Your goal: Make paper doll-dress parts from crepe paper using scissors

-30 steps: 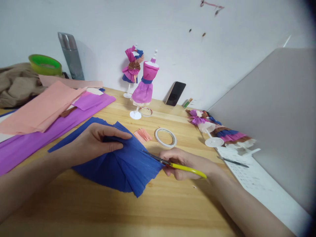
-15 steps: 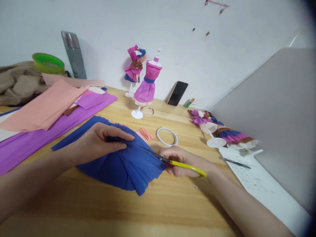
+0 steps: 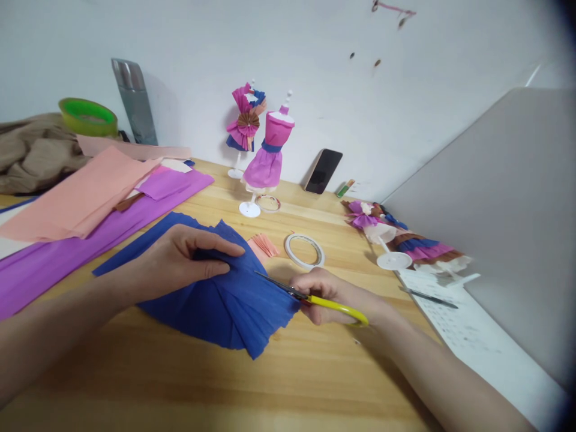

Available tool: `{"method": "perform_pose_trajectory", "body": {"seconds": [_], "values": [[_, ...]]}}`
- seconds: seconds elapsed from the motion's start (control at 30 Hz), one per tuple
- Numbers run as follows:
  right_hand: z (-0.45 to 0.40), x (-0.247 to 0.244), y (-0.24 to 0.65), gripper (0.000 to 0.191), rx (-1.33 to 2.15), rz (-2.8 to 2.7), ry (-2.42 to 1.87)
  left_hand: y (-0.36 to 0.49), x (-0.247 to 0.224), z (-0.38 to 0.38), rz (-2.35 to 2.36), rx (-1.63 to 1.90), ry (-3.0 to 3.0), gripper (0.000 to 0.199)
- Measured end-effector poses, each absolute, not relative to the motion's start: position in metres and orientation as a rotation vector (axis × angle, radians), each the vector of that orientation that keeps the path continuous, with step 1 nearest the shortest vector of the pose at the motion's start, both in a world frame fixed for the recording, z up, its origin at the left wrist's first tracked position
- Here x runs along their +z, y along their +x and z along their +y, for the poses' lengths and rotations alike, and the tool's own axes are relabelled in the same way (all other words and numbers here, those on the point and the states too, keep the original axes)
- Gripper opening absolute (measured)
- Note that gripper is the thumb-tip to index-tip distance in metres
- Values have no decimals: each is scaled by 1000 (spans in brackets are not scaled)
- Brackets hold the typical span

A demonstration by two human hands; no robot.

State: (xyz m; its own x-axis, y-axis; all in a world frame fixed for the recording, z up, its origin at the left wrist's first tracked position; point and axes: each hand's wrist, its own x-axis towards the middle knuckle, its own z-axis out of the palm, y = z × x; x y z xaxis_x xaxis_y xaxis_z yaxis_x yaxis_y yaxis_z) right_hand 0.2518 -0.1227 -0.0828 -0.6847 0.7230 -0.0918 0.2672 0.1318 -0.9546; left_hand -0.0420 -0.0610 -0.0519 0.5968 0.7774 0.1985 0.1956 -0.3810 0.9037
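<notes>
1. Head cam: we've got our left hand (image 3: 173,264) pressed flat on the blue crepe paper (image 3: 216,294), fingers spread toward the right, pinning the folded stack to the wooden table (image 3: 288,372)
2. Our right hand (image 3: 333,294) is clenched on the yellow-handled scissors (image 3: 315,298); blades look nearly closed, biting into the paper's right edge
3. Key relation: paper lies just left of the right hand, scissors' long axis runs left-right w/ tips pointing at our left fingertips; right hand is nearer the cut edge, left nearer the paper's middle
4. Paper looks deep blue, finely ribbed, folded in fanned layers, ragged lower corner
5. Relative to the blue paper: tape ring (image 3: 305,250) & small pink pleated scrap (image 3: 263,245) just behind-right, purple sheet (image 3: 81,240) behind-left, dress mannequin (image 3: 269,157) further back
</notes>
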Motion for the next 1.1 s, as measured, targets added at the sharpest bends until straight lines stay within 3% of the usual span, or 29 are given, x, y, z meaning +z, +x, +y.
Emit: {"method": "perform_pose_trajectory", "body": {"seconds": [0.47,0.73,1.1], "values": [[-122,-66,244,53,1556,-2170,-915,-42,-56,-60,717,757,1909,25],[-119,-64,238,44,1596,-2119,-821,-41,-53,-62,704,744,1928,25],[-119,-72,238,55,1508,-2118,-920,-42,-51,-62,702,723,1877,30]]}}
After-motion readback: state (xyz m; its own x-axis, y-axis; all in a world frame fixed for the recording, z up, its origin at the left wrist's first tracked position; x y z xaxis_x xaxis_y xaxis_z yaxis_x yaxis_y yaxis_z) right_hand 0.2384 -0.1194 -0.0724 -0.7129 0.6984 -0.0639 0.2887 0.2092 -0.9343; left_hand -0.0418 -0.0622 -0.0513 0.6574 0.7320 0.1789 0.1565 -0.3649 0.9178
